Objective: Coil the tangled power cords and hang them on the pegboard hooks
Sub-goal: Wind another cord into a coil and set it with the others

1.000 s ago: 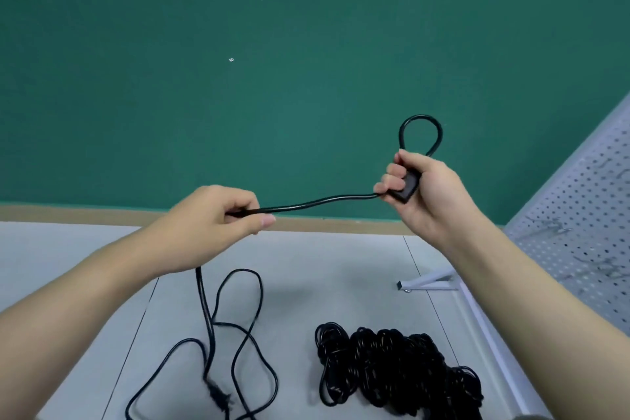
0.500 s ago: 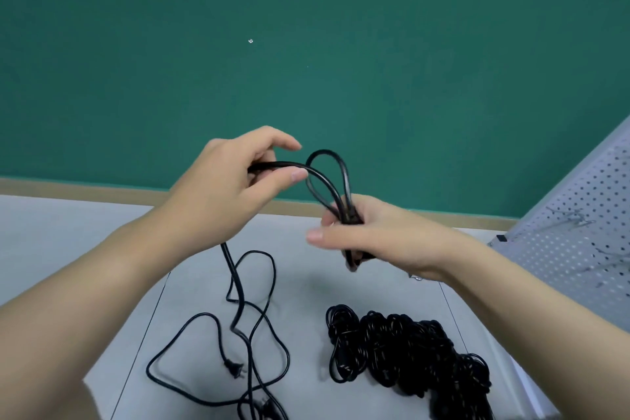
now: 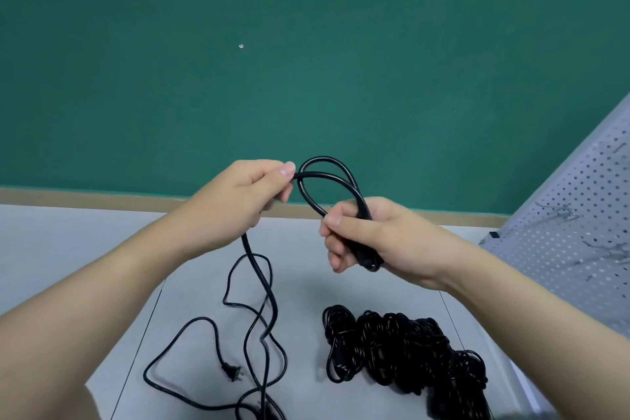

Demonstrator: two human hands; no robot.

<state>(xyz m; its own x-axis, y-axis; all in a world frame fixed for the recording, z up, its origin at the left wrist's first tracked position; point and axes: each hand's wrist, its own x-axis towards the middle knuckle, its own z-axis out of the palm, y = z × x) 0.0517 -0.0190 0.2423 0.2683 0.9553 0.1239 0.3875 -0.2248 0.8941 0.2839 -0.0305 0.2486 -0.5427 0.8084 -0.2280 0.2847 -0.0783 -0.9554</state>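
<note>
Head view, hands raised above a pale grey table (image 3: 85, 249) that meets a green wall (image 3: 306, 44). I see the right hand (image 3: 371, 239) curled firmly round a black power cord (image 3: 262, 283), thumb pressed across the front, gripping the gathered base of 2 loops (image 3: 327, 177) that rise up and to the left above the fist; a dark end of the cord protrudes below the palm. I see the left hand (image 3: 245, 194) pinching the same cord between thumb and curled fingers, just left of the loops, the hands near each other but apart. From the left hand the cord drops to the table, where its slack lies in open, crossing curves; its 2-pin plug (image 3: 233, 373) rests on the surface inside one curve. To the right of this slack, below the right forearm, lies a dense tangled pile of black cords (image 3: 405, 351), apart from the held cord. At the right edge a grey pegboard (image 3: 579, 232) leans at an angle, with several metal hooks (image 3: 559, 213) on it; I cannot tell how they are fixed.
</note>
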